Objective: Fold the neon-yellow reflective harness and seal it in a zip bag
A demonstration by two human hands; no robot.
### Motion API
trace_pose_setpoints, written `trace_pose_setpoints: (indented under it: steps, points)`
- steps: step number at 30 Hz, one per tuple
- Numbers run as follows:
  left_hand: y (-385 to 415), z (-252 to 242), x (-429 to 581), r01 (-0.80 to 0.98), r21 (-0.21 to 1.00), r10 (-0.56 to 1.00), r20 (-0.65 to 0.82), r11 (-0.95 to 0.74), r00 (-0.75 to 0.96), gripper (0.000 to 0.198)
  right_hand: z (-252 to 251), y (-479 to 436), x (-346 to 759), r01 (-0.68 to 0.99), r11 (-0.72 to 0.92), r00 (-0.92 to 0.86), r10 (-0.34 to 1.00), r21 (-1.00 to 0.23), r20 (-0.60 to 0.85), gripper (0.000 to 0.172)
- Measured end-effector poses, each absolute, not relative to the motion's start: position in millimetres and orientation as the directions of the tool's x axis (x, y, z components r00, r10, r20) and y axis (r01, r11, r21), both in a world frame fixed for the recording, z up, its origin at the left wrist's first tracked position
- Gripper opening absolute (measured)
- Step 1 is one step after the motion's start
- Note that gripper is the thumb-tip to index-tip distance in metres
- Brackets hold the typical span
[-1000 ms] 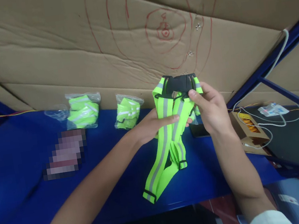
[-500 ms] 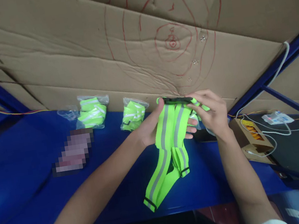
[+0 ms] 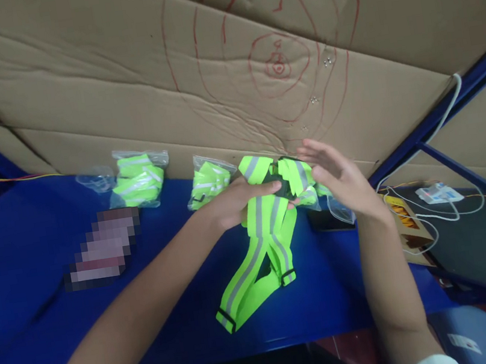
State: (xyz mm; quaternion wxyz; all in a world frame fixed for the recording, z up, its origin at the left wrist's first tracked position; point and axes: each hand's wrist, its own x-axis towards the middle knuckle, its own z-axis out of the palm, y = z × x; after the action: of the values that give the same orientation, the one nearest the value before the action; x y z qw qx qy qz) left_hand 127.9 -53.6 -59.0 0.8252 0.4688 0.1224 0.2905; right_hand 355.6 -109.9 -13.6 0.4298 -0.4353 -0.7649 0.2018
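My left hand point(image 3: 239, 199) is closed around a neon-green reflective vest harness point(image 3: 256, 222) of elastic straps with a grey stripe, its thumb across the black centre piece point(image 3: 282, 185). The upper straps fold over above this hand; the lower straps hang in a loop towards the table's front edge, with black sliders on them. My right hand point(image 3: 343, 182) is open beside the folded straps, fingers stretched out and thumb apart. I cannot tell whether the thumb touches the strap. Behind the straps lies another green bundle point(image 3: 308, 198), partly hidden.
Two clear bags with green straps, the left bag point(image 3: 140, 182) and the middle bag point(image 3: 210, 181), lie along the cardboard wall point(image 3: 120, 91). A blurred-out object point(image 3: 106, 245) lies on the blue table point(image 3: 175, 313). At right are a cardboard box point(image 3: 408, 221), white cables and a blue stool point(image 3: 480, 335).
The upper straps have come down over the front of the harness, and the left thumb now presses the black piece. My right hand has let go and opened. The view has shifted slightly.
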Motion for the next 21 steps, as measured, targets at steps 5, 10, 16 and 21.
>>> trace_pose_setpoints:
  steps: [5,10,16,21]
  points:
    - [-61,-61,133,-0.321,0.852,0.599,0.010,0.415,0.801,0.029,-14,-113,338,0.485,0.409,-0.217,0.912,-0.773,0.347,0.042]
    - [-64,-63,142,-0.405,0.800,0.644,0.030,0.443,0.764,0.030,-13,-118,327,0.417,0.380,-0.098,0.922,-0.825,0.375,0.034]
    - [-67,-66,143,-0.355,0.815,0.635,-0.021,0.459,0.772,0.034,-13,-119,326,0.368,0.368,-0.102,0.929,-0.854,0.356,0.037]
    - [-61,-60,132,-0.377,0.869,0.629,0.103,0.320,0.771,0.052,-12,-120,327,0.388,0.409,-0.055,0.905,-0.826,0.422,0.035]
